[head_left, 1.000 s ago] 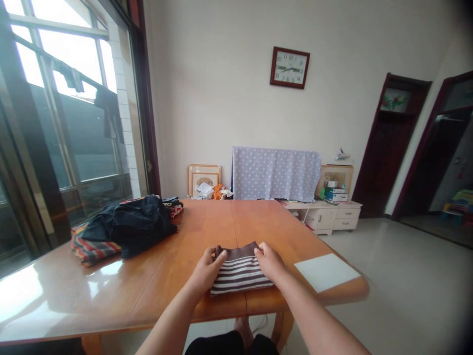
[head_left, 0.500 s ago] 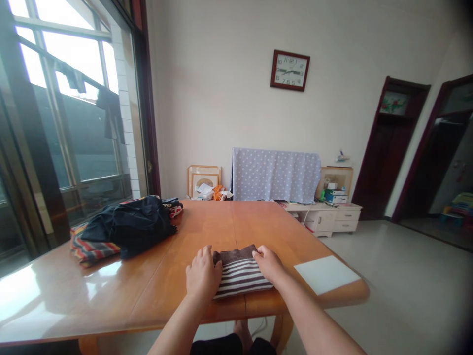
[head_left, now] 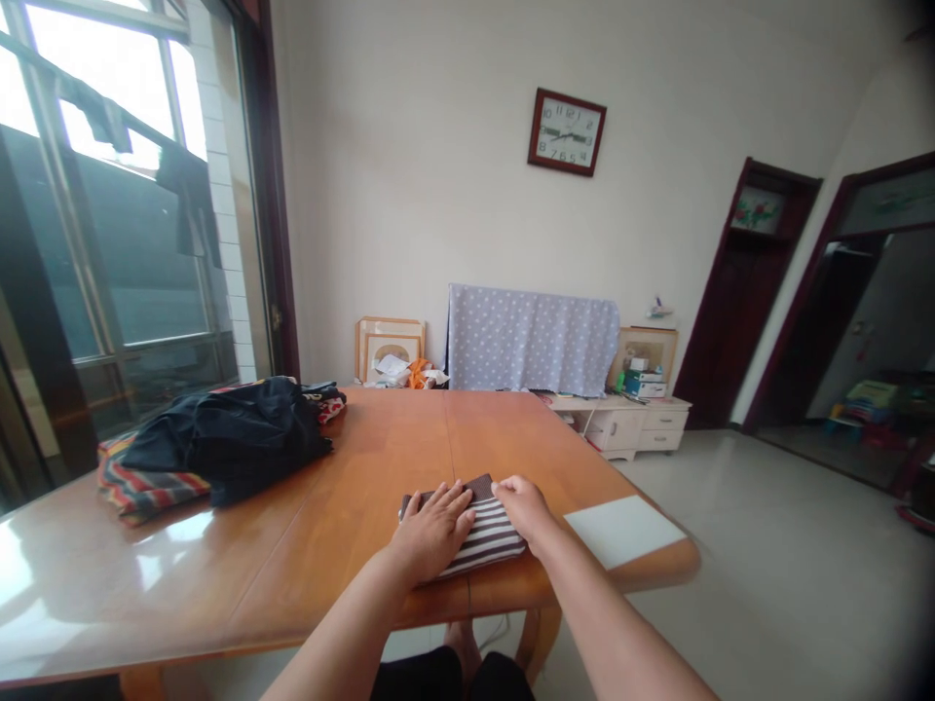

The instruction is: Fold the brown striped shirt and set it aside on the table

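A folded knit garment (head_left: 491, 531) with brown and white stripes and a brown ribbed band along its far edge lies near the table's front edge. My left hand (head_left: 436, 531) rests flat across its left part, fingers stretched out and a little apart, covering some of the stripes. At the far right corner, my right hand (head_left: 522, 508) has its fingers closed on the garment's edge.
The wooden table (head_left: 380, 458) carries a heap of dark clothes (head_left: 248, 438) over a striped cloth (head_left: 150, 482) at the left. A white sheet (head_left: 624, 531) lies by the right corner. Beyond stands a white cabinet (head_left: 643, 428).
My left hand has moved from the garment's left edge onto its top and flattened. My right hand stays at the far right corner. The view has shifted slightly to the right.
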Tool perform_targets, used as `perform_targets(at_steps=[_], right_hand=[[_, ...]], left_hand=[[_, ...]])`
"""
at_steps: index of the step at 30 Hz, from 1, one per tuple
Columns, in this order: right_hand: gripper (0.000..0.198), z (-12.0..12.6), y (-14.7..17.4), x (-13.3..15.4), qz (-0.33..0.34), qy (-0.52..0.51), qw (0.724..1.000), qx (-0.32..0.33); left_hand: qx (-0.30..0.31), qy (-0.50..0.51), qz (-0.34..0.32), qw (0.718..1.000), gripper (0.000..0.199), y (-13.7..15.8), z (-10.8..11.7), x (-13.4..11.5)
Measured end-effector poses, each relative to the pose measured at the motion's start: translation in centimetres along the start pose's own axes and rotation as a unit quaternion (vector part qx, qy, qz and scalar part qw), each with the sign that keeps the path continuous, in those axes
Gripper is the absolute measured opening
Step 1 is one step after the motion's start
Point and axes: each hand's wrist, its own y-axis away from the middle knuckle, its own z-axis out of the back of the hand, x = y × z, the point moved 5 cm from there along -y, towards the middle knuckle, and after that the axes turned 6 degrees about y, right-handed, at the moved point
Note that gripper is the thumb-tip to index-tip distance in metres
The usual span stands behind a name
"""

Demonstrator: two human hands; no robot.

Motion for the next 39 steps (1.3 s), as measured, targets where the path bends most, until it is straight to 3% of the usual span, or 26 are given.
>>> perform_targets(at_steps=[3, 6, 9, 11, 14, 16, 19, 23, 26, 29, 35, 39], right_hand=[[0.039, 1.8, 0.4, 1.3, 0.012, 0.017, 0.999, -0.04], [0.044, 3.0, 1.4, 4.0, 0.094, 0.07, 0.991, -0.067], [0.05, 1.5, 2.7, 6.1, 0.195, 0.1, 0.976, -0.001], [0.055, -0.4, 3.3, 6.0, 0.214, 0.108, 0.968, 0.068], [0.068, -2.3, 3.4, 4.2, 0.172, 0.081, 0.972, 0.137], [0.072, -2.3, 3.2, 3.1, 0.141, 0.026, 0.979, 0.146], [0.068, 0.0, 2.8, 1.6, 0.085, -0.082, 0.99, 0.08], [0.054, 3.9, 3.3, -1.5, -0.05, -0.177, 0.982, -0.046], [0.049, 4.5, 4.4, -3.0, -0.104, -0.2, 0.974, 0.0], [0.047, 4.1, 5.5, -2.9, -0.09, -0.177, 0.978, 0.063], [0.037, 3.3, 6.1, 0.5, 0.08, -0.123, 0.986, 0.077], [0.031, 2.8, 6.0, 0.9, 0.103, -0.066, 0.991, 0.061]], left_hand=[[0.005, 0.021, 0.01, 1.0, 0.057, 0.0, 0.5, -0.3], [-0.006, 0.045, 0.016, 0.999, 0.054, 0.0, 0.8, -0.7], [-0.018, 0.05, 0.032, 0.998, 0.052, 0.2, 0.7, -0.6], [-0.016, 0.041, 0.034, 0.998, 0.049, 0.4, 0.5, -0.6], [-0.023, 0.029, 0.026, 0.999, 0.045, 0.6, 0.3, -0.5], [-0.03, 0.033, 0.033, 0.998, 0.048, 0.6, 0.2, -0.3], [-0.016, 0.044, 0.047, 0.998, 0.055, 0.4, -0.1, 0.2], [-0.006, 0.051, 0.052, 0.997, 0.055, 0.2, -0.2, 0.5], [-0.007, 0.051, 0.048, 0.998, 0.053, 0.2, -0.2, 0.5], [-0.001, 0.049, 0.054, 0.997, 0.054, 0.0, -0.3, 0.8], [0.007, 0.022, 0.046, 0.999, 0.05, -0.9, 0.3, 0.1], [-0.041, -0.013, 0.003, 0.999, 0.045, -2.5, 1.4, -2.0]])
